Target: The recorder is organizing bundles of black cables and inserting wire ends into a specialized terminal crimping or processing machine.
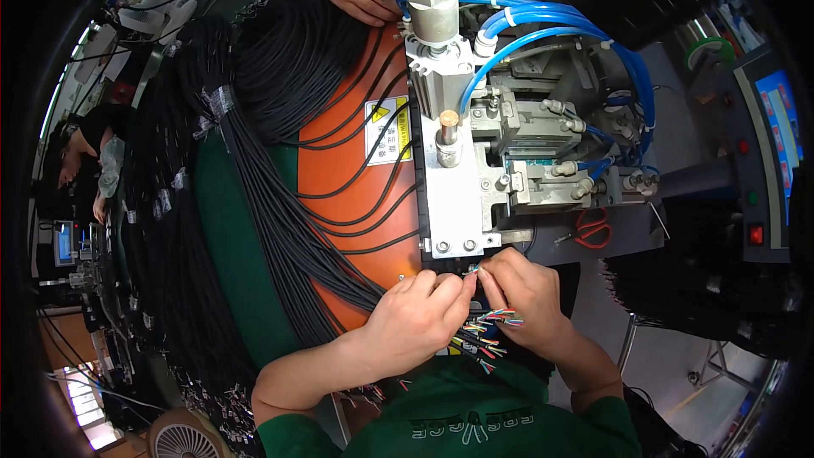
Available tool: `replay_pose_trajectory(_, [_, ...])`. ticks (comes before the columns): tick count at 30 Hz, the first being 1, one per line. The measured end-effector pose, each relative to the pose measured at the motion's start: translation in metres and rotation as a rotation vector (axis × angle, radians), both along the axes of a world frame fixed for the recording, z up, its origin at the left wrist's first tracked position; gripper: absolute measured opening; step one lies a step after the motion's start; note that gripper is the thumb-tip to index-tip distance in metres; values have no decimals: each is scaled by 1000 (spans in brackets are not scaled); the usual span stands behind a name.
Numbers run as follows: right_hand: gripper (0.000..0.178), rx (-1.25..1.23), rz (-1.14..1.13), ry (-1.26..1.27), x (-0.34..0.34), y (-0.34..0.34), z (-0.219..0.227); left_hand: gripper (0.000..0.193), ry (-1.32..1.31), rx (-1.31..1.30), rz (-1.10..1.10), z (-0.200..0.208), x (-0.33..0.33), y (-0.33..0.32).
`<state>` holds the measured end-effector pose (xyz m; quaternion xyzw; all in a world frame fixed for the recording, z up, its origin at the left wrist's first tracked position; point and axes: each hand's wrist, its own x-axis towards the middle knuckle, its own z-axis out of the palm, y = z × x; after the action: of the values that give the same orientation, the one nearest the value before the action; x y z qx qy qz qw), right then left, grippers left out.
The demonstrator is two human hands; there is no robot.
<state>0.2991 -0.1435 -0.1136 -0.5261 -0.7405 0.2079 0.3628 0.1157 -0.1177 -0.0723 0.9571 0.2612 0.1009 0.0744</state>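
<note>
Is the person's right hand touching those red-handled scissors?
Apart. The head view shows the red-handled scissors lying beyond the right hand, with a visible gap between them.

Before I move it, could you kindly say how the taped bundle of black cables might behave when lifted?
The bundle would likely sag, as its cables bend in curves. It may feel heavy, given its many cables. It could splay below the tape, where they spread.

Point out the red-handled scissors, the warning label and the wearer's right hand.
Red-handled scissors (592,228): head view, on the handles.
Warning label (381,146): head view, on its white part.
Right hand (524,295): head view, back of the hand.
</note>
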Motion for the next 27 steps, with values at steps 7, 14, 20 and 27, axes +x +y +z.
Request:
replay_pose_trajectory(7, [11,10,31,-104,3,2,4,32,77,7,7,3,7,2])
replay_pose_trajectory(14, [8,82,-18,67,0,2,-8,36,-2,-66,65,3,5,5])
replay_pose_trajectory(20, [9,-433,-28,446,6,6,-11,43,-205,-232,183,0,-26,3])
replay_pose_trajectory(27, [41,-528,68,649,9,-10,-11,41,-192,-156,293,-11,-25,2])
